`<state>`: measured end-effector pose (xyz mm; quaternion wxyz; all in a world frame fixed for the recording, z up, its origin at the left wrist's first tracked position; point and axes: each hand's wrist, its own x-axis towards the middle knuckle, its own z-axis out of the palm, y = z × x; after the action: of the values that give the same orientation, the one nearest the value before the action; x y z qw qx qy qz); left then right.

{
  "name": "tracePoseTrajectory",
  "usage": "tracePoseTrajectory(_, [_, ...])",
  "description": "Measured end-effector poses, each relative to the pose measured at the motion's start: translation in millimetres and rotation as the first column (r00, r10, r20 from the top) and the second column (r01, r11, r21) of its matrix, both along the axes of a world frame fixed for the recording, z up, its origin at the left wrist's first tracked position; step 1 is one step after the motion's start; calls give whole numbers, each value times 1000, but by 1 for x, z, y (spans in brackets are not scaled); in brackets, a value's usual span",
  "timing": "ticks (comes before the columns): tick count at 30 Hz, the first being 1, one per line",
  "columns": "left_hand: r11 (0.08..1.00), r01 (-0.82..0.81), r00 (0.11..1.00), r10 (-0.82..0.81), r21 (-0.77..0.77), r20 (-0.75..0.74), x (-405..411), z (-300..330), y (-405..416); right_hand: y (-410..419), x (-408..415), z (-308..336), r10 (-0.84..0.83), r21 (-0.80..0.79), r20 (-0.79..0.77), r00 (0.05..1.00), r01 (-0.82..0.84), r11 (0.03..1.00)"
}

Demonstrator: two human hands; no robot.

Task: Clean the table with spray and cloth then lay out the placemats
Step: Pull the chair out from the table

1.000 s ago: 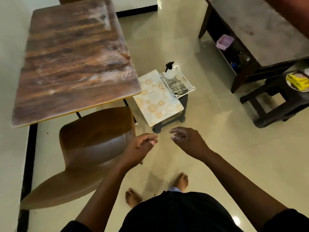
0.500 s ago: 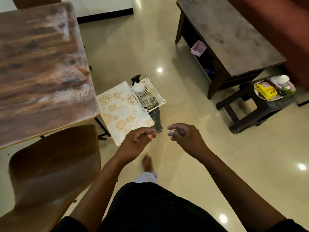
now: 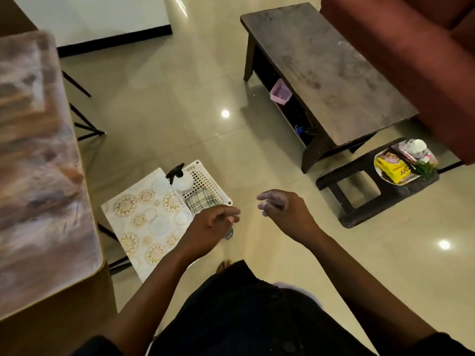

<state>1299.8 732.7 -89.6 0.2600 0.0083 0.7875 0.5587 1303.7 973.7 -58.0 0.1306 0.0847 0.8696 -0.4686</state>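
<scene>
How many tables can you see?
2. One streaky table is at the left edge. One dark low table is at the top right by the sofa. Others may be out of view.

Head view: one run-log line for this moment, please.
left hand: open, above placemat | right hand: open | spray bottle, cloth: in basket, untouched

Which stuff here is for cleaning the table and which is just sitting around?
For the job: table, spray bottle, checked cloth in the white basket, patterned placemat.

Just lying about: coffee table, pink tub, plate of packets on the dark stool, sofa.
</scene>
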Motion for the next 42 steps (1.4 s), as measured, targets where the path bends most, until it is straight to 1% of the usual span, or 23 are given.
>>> tracePoseTrajectory(8, [1000,-19,1000,19,-7,-25,-117,5,52,48,-119,-14,29,-21,23,999,-28,999])
tracePoseTrajectory(13, [989,-146,989,147,18,-22,-182,-6,97,87,-208,-28,143,-30,22,990,-142,989])
tracePoseTrajectory(16, [972,-236,972,236,-12,-7,-212,-6,121,107,-259,-24,231,-20,40,972,-231,973])
tracePoseTrajectory(20, [912,-409,912,409,-8,-4,-259,-3,151,131,-339,-19,399,-31,85,913,-398,917])
tracePoseTrajectory(23, [868,-496,868,496,-1,1,-285,-2,159,133,-385,-16,474,-13,90,876,-474,880])
tracePoseTrajectory(25, [837,-547,837,547,16,3,-299,1,158,126,-413,-13,508,-33,96,856,-508,861])
tracePoseTrajectory(31, [736,-677,736,677,-1,-26,-350,-4,134,83,-495,-7,624,-52,74,778,-622,782])
tracePoseTrajectory(37, [640,-769,638,767,5,-60,-417,-11,80,3,-578,-3,731,-41,32,682,-730,683])
tracePoseTrajectory(42, [543,-840,542,839,17,-39,-461,-7,25,-74,-641,7,794,-19,35,607,-794,608])
